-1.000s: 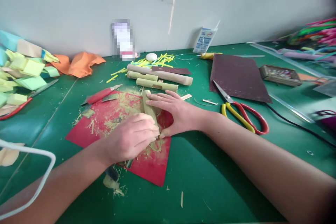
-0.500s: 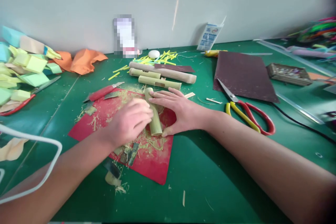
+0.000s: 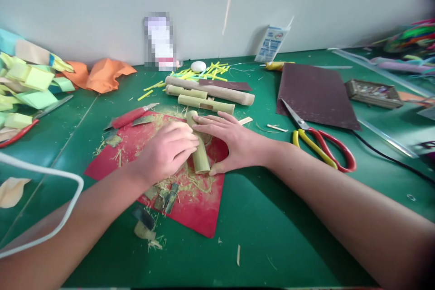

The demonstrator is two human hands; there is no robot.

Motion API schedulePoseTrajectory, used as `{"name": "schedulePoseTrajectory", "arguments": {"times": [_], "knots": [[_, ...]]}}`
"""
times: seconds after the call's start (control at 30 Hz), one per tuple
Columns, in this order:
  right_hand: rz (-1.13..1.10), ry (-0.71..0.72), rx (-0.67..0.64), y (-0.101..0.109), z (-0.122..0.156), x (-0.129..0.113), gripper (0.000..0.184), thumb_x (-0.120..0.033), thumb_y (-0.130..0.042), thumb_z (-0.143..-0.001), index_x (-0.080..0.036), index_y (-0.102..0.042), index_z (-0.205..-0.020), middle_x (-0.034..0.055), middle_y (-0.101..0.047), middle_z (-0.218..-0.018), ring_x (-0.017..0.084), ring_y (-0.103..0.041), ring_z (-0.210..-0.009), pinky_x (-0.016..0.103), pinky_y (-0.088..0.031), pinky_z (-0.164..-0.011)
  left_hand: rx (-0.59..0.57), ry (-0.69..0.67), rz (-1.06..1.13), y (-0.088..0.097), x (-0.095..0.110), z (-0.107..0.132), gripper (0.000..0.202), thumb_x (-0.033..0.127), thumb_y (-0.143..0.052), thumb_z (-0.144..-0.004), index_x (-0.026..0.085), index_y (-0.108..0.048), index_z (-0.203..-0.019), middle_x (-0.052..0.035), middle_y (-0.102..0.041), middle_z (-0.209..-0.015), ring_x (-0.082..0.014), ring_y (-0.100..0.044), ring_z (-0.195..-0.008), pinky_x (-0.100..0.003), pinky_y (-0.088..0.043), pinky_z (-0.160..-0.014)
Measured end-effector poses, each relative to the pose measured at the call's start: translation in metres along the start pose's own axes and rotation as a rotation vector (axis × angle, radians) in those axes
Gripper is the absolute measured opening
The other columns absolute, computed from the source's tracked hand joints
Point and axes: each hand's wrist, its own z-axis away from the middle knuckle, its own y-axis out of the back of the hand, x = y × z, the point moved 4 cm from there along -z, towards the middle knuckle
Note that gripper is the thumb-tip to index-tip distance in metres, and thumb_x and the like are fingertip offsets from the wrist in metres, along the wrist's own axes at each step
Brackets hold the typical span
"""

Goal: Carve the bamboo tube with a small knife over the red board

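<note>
Green counter [image 3: 265, 244], pale wall [image 3: 102, 9] behind. Bamboo tube [image 3: 201, 159] sits on red sheet [image 3: 204, 222], between the hands. Right hand [image 3: 234, 140] spread: fingertips on tube's far end, thumb at near end. Left hand [image 3: 171, 149] curled over tube's left side; can't tell what it's pinching.

There's a pale yellow-green, round bamboo tube [image 3: 201, 158] lying on its side over the dusty red sheet [image 3: 204, 223], slanting from the far end down toward the near right. The near end is cut straight across, the far end looks rounded, and part of its middle is covered from here.
</note>
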Motion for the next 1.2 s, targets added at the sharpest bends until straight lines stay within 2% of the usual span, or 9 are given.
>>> {"name": "schedulePoseTrajectory", "arguments": {"times": [0.17,0.33,0.5,0.63,0.77,0.93,1.1,1.2], "knots": [[0.005,0.005,0.002,-0.001,0.001,0.000,0.103,-0.065,-0.070,-0.060,-0.024,-0.029,-0.146,0.0096,-0.026,-0.154,0.029,-0.025,-0.141,0.053,-0.008,-0.114,-0.072,-0.120,0.100,-0.002,0.012,-0.001,0.015,0.010,-0.056,-0.087,0.016,-0.064,-0.097,-0.0049,-0.070,-0.099,-0.0200,-0.057,-0.102,-0.040,-0.049,-0.094],[0.045,0.050,0.021,-0.002,0.001,-0.004,0.101,-0.066,-0.066,-0.064,-0.022,-0.028,-0.146,0.0124,-0.026,-0.154,0.029,-0.023,-0.141,0.052,-0.008,-0.114,-0.034,-0.035,0.050,-0.002,-0.001,-0.002,0.012,0.012,-0.059,-0.086,0.017,-0.066,-0.094,-0.0040,-0.069,-0.098,-0.0200,-0.056,-0.103,-0.039,-0.049,-0.092],[0.071,0.078,0.059,0.000,-0.002,-0.007,0.095,-0.066,-0.068,-0.062,-0.023,-0.038,-0.142,0.0132,-0.031,-0.151,0.031,-0.028,-0.138,0.053,-0.012,-0.113,0.001,0.002,-0.023,0.000,-0.013,-0.002,0.013,0.014,-0.060,-0.085,0.019,-0.067,-0.095,-0.0038,-0.068,-0.098,-0.0196,-0.057,-0.099,-0.039,-0.050,-0.090],[0.055,0.066,0.088,0.002,-0.001,-0.007,0.093,-0.066,-0.070,-0.059,-0.022,-0.045,-0.137,0.0143,-0.039,-0.145,0.032,-0.033,-0.134,0.052,-0.014,-0.113,0.010,0.030,-0.046,0.001,-0.003,-0.001,0.012,0.012,-0.059,-0.085,0.016,-0.067,-0.094,-0.0053,-0.069,-0.094,-0.0203,-0.057,-0.099,-0.039,-0.050,-0.089],[0.030,0.061,0.091,0.004,0.001,-0.007,0.092,-0.064,-0.072,-0.058,-0.022,-0.045,-0.136,0.0149,-0.040,-0.143,0.031,-0.034,-0.134,0.053,-0.015,-0.112,-0.067,-0.055,0.069,-0.003,0.015,0.000,0.014,0.009,-0.057,-0.086,0.013,-0.065,-0.096,-0.0070,-0.068,-0.097,-0.0197,-0.055,-0.105,-0.035,-0.050,-0.092],[0.022,0.050,0.084,0.002,0.001,-0.008,0.092,-0.065,-0.072,-0.058,-0.021,-0.045,-0.135,0.0146,-0.038,-0.144,0.032,-0.030,-0.136,0.051,-0.013,-0.114,0.001,-0.006,-0.010,-0.002,0.005,-0.001,0.013,0.011,-0.056,-0.087,0.015,-0.066,-0.095,-0.0066,-0.068,-0.097,-0.0215,-0.056,-0.106,-0.041,-0.049,-0.094],[-0.002,0.047,0.078,0.002,0.001,-0.007,0.089,-0.061,-0.073,-0.058,-0.026,-0.045,-0.134,0.0128,-0.037,-0.145,0.033,-0.031,-0.135,0.055,-0.014,-0.112,-0.069,-0.091,0.091,-0.005,0.012,0.001,0.015,0.009,-0.054,-0.087,0.013,-0.064,-0.098,-0.0074,-0.068,-0.098,-0.0205,-0.056,-0.107,-0.038,-0.051,-0.092],[-0.002,0.038,0.079,0.002,0.001,-0.007,0.091,-0.062,-0.074,-0.058,-0.024,-0.045,-0.135,0.0137,-0.037,-0.145,0.033,-0.030,-0.135,0.054,-0.014,-0.112,-0.011,-0.047,0.036,-0.004,0.010,0.000,0.014,0.009,-0.056,-0.087,0.014,-0.065,-0.096,-0.0073,-0.068,-0.097,-0.0213,-0.055,-0.107,-0.040,-0.050,-0.093]]}}
